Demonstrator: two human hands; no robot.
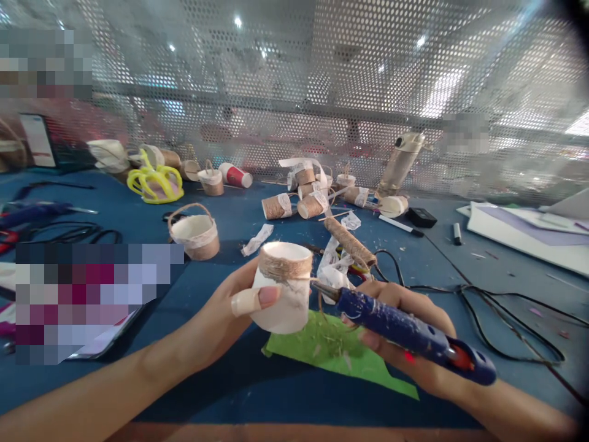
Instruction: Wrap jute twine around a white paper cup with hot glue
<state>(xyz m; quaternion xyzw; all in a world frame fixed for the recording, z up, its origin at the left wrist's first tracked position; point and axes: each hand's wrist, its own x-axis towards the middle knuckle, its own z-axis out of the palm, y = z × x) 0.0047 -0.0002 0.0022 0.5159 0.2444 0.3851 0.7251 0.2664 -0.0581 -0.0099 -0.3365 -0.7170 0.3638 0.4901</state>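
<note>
My left hand (239, 294) is wrapped round a white paper cup (285, 307), its bandaged thumb pressed on the near side. Brown jute twine (285, 265) circles the upper part of the cup; the lower part is bare white. In my right hand (405, 313) is a blue hot glue gun (405, 331), its metal nozzle at the cup's right side, by the twine. A loose strand of twine hangs between the cup and my right hand. Below them lies a green sheet (331, 350) with bits of scrap on it.
A twine-wrapped basket (197, 236) stands left of the cup. Beyond are a twine roll (350, 241), white lace (334, 270), several small wrapped cups (313, 204), and a yellow crown-shaped piece (155, 181). Black cable (506, 350) loops at the right; white boards (529, 239) lie behind it.
</note>
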